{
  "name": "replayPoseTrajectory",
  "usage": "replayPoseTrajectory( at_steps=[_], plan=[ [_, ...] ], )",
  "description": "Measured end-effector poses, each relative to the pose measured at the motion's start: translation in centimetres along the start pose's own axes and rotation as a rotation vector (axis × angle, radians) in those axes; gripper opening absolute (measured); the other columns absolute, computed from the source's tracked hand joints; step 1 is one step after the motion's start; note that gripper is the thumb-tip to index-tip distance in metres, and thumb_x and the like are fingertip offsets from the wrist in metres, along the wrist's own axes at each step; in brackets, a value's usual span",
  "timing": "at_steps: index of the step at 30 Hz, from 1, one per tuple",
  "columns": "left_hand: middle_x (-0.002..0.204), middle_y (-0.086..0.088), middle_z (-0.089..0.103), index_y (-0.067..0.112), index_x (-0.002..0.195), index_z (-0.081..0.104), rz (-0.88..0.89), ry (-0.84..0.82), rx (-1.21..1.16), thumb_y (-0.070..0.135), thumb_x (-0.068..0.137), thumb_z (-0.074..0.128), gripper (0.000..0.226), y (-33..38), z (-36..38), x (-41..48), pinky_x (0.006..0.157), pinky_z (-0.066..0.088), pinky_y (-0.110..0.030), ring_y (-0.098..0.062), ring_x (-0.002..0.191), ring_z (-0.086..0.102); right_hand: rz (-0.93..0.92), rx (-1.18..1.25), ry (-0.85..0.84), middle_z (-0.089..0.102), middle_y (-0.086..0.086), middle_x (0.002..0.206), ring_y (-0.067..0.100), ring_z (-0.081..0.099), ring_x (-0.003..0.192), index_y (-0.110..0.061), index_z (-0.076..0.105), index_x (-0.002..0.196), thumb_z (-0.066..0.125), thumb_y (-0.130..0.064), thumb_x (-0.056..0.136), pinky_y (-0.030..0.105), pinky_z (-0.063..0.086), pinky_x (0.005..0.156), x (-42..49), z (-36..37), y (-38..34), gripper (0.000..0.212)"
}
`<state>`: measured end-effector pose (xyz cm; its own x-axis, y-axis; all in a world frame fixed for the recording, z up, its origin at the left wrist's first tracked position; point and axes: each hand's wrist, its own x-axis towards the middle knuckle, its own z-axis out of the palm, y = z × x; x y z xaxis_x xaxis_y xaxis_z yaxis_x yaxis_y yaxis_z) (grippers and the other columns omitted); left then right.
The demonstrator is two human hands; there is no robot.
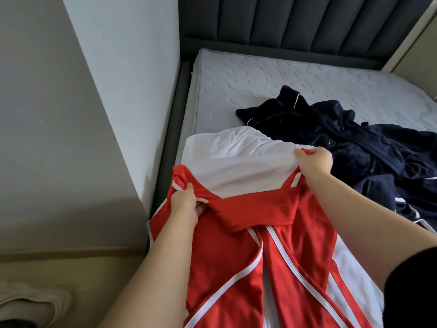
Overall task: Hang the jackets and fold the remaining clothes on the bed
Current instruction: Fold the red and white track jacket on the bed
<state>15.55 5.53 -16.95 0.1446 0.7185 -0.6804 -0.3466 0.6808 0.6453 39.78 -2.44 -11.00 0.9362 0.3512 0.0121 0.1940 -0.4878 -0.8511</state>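
Red-and-white jacket [227, 275] drapes over the near edge of the bed [236, 81], held wide, probably to square it up for hanging. Left hand [183, 205] grips its red edge, fingers curled. Right hand [315, 162], arm stretched further, pinches the white upper edge. Navy clothes [343, 143] are heaped just beyond.

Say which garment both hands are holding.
The red-and-white garment: the left hand and right hand grip its upper part. The navy clothes lie crumpled on the mattress, untouched.
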Motion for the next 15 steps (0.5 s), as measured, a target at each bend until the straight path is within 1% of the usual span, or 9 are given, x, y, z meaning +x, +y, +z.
replayPoseTrajectory(
  at_steps=[2,3,4,5,7,9,11,13,15],
  plan=[
    [0.071,-0.008,0.059,0.013,0.075,0.053,0.127,0.088,0.087,0.013,0.094,0.054,0.019,0.2,-0.4,0.2,0.069,0.052,-0.042,-0.024,0.066,0.059,-0.114,-0.122,0.102,0.044,-0.002,0.057,0.016,0.04,0.048,-0.014,0.045,0.064,0.057,-0.022,0.082,0.027,0.032,0.051,-0.5,0.3,0.3,0.023],
    [0.074,-0.006,0.058,0.013,0.074,0.056,0.261,0.184,0.188,0.012,0.09,0.058,0.016,0.3,-0.6,0.2,0.071,0.05,-0.039,-0.023,0.068,0.058,-0.139,-0.179,0.107,0.053,0.0,0.073,0.018,0.049,0.06,-0.013,0.052,0.08,0.055,-0.022,0.084,0.029,0.037,0.058,-0.7,0.5,0.3,0.01],
    [0.078,-0.004,0.058,0.011,0.079,0.059,0.424,0.305,0.262,0.012,0.087,0.061,0.008,0.5,-0.8,0.1,0.071,0.046,-0.034,-0.021,0.071,0.056,-0.178,-0.274,0.1,0.056,0.004,0.095,0.024,0.055,0.081,-0.011,0.053,0.1,0.053,-0.02,0.086,0.034,0.042,0.07,-0.9,0.7,0.4,0.017],
    [0.086,-0.003,0.058,0.009,0.09,0.062,0.571,0.433,0.317,0.012,0.084,0.064,0.007,0.8,-1.0,-0.3,0.072,0.043,-0.032,-0.019,0.077,0.055,-0.259,-0.396,0.08,0.053,0.01,0.115,0.03,0.052,0.103,-0.008,0.05,0.116,0.05,-0.019,0.087,0.039,0.041,0.087,-1.1,0.9,0.6,0.031],
    [0.108,-0.008,0.056,0.006,0.116,0.056,0.888,0.554,0.395,0.007,0.079,0.068,0.039,1.6,-0.8,-0.7,0.084,0.043,-0.031,-0.023,0.099,0.053,-0.53,-0.533,0.097,0.043,0.017,0.135,0.033,0.037,0.127,-0.004,0.043,0.132,0.05,-0.016,0.088,0.039,0.025,0.107,-1.7,1.0,0.4,0.046],
    [0.124,-0.015,0.053,0.003,0.127,0.05,1.253,0.392,0.689,0.005,0.076,0.067,0.054,1.9,0.4,-1.1,0.098,0.036,-0.035,-0.03,0.116,0.047,-0.835,-0.555,0.02,0.036,0.018,0.145,0.034,0.028,0.136,-0.003,0.041,0.137,0.054,-0.017,0.088,0.043,0.015,0.113,-2.6,1.1,0.0,0.052],
    [0.142,-0.015,0.041,0.009,0.141,0.038,1.433,0.1,1.218,0.017,0.084,0.063,0.063,1.5,2.0,-1.2,0.108,0.027,-0.044,-0.034,0.133,0.033,-1.055,-0.752,-0.182,0.026,0.016,0.153,0.03,0.016,0.143,-0.006,0.032,0.144,0.049,-0.027,0.093,0.045,0.005,0.115,-2.7,1.4,0.2,0.058],
    [0.157,-0.008,0.014,0.021,0.151,0.011,1.314,-0.146,1.716,0.036,0.095,0.046,0.068,0.8,2.8,-0.4,0.115,0.011,-0.048,-0.029,0.145,0.007,-1.024,-1.022,-0.399,0.011,0.01,0.158,0.023,0.002,0.146,-0.013,0.016,0.15,0.035,-0.042,0.097,0.043,-0.004,0.115,-2.2,1.4,1.2,0.063],
    [0.159,-0.004,0.0,0.026,0.151,-0.004,1.086,-0.254,1.974,0.047,0.096,0.038,0.072,0.9,2.9,0.9,0.115,0.004,-0.049,-0.027,0.146,-0.004,-0.83,-1.144,-0.541,0.005,0.005,0.159,0.019,-0.005,0.146,-0.018,0.008,0.151,0.03,-0.048,0.097,0.043,-0.007,0.115,-1.3,1.2,2.1,0.065]
  ],
)
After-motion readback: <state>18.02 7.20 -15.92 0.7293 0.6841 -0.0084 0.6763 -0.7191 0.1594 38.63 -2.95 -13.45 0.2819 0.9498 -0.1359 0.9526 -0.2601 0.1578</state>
